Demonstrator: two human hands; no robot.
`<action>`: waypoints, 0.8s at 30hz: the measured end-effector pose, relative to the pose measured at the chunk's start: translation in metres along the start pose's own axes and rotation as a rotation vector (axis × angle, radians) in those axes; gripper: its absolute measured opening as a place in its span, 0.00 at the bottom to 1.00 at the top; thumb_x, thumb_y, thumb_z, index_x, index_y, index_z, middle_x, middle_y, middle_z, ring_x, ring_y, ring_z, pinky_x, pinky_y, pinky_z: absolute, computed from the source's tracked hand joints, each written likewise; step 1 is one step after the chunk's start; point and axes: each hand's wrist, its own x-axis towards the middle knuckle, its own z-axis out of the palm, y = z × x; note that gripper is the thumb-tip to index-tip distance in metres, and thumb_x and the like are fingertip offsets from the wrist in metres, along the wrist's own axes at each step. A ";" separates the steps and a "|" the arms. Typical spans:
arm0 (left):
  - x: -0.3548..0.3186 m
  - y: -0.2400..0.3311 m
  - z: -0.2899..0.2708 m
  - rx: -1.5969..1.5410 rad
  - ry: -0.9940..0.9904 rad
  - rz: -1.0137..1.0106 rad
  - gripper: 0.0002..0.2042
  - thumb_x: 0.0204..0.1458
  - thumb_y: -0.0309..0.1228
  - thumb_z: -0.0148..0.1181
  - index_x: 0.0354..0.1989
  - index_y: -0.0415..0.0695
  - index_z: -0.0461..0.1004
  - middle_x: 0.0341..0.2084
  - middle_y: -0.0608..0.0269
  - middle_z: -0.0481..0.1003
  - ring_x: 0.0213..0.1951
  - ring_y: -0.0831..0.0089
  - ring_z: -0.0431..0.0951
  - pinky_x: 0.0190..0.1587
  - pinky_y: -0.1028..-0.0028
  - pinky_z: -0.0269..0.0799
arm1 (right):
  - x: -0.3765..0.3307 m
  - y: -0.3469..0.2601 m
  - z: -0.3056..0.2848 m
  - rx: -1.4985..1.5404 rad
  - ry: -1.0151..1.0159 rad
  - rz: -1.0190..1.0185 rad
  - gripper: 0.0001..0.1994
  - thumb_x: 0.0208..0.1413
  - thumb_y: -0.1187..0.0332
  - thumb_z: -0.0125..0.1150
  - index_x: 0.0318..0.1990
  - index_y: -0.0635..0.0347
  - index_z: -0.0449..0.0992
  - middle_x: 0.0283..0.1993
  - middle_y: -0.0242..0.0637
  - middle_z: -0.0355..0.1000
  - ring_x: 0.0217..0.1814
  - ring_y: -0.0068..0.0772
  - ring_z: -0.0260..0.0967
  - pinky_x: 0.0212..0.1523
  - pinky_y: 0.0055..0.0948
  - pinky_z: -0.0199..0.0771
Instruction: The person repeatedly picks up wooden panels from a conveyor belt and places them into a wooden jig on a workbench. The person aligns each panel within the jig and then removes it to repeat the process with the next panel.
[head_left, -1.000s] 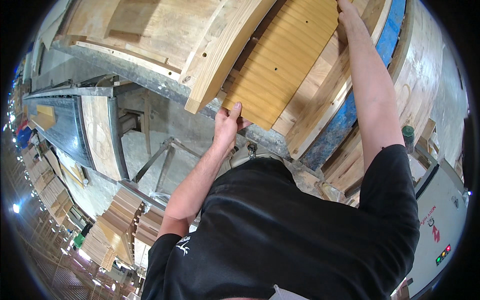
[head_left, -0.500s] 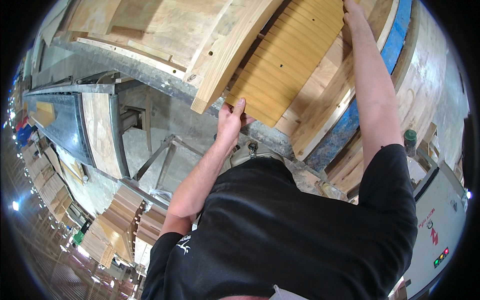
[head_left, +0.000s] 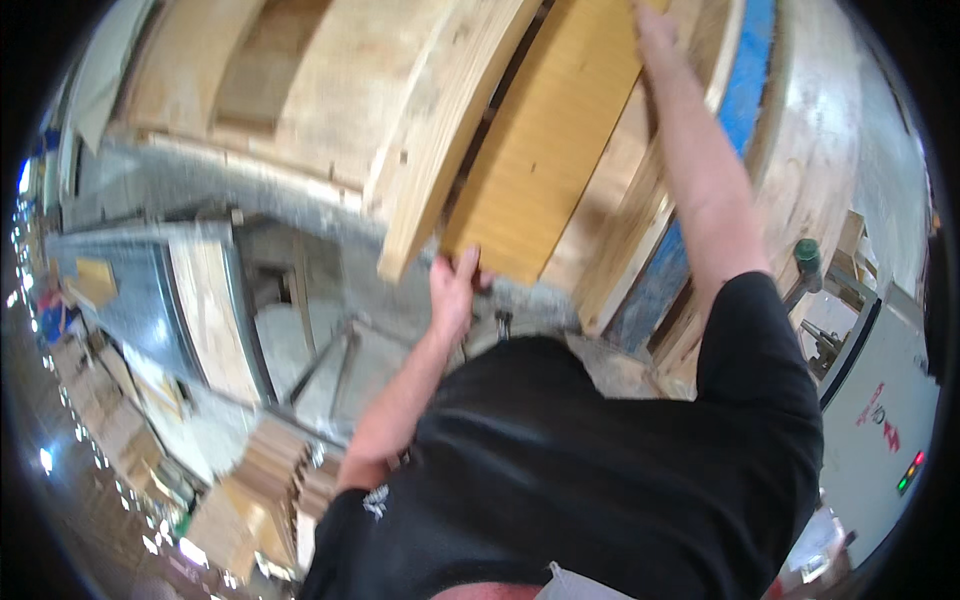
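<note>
A long yellow-brown wooden panel (head_left: 545, 140) with small dark holes lies lengthwise between pale wooden rails, blurred by motion. At its near left corner my left hand (head_left: 455, 290) is closed on the end, thumb on top. Farther off, my right hand (head_left: 655, 28) grips the panel's right edge close to the top of the view, its fingers partly hidden. A thick pale rail (head_left: 455, 145) runs along the left side, with a dark gap between it and the panel. Lighter wood (head_left: 600, 185) shows on the right.
Pale boards (head_left: 340, 95) cover the bench to the left. A blue strip (head_left: 752, 60) curves past on the right. Beside my right arm stand a green-topped handle (head_left: 806, 255) and a grey cabinet (head_left: 875, 430) with indicator lights. A dark-topped table (head_left: 120, 290) and wood stacks (head_left: 260, 480) are at left.
The whole view has shifted and blurred. The panel and rails sit at a steeper slant in the picture, and my left hand appears lower. Both hands keep hold of the panel.
</note>
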 end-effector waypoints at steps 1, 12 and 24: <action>-0.002 0.001 0.003 0.010 0.028 0.000 0.16 0.65 0.35 0.60 0.52 0.38 0.65 0.36 0.63 0.75 0.29 0.77 0.74 0.31 0.72 0.76 | 0.011 0.007 0.001 -0.050 0.005 -0.028 0.35 0.48 0.50 0.76 0.57 0.68 0.75 0.52 0.48 0.78 0.51 0.43 0.75 0.49 0.44 0.78; 0.009 0.008 0.014 -0.166 -0.139 0.044 0.15 0.66 0.26 0.54 0.57 0.35 0.64 0.50 0.49 0.75 0.47 0.58 0.82 0.47 0.55 0.85 | 0.004 -0.013 -0.003 -0.094 0.079 -0.052 0.34 0.47 0.48 0.75 0.55 0.66 0.77 0.54 0.50 0.78 0.57 0.48 0.76 0.57 0.43 0.73; 0.008 0.009 0.011 -0.176 -0.158 0.011 0.17 0.63 0.22 0.57 0.59 0.37 0.64 0.53 0.50 0.74 0.50 0.58 0.81 0.47 0.54 0.86 | -0.018 -0.030 -0.011 -0.177 0.026 -0.026 0.36 0.50 0.43 0.70 0.55 0.69 0.76 0.53 0.55 0.78 0.58 0.51 0.75 0.58 0.43 0.74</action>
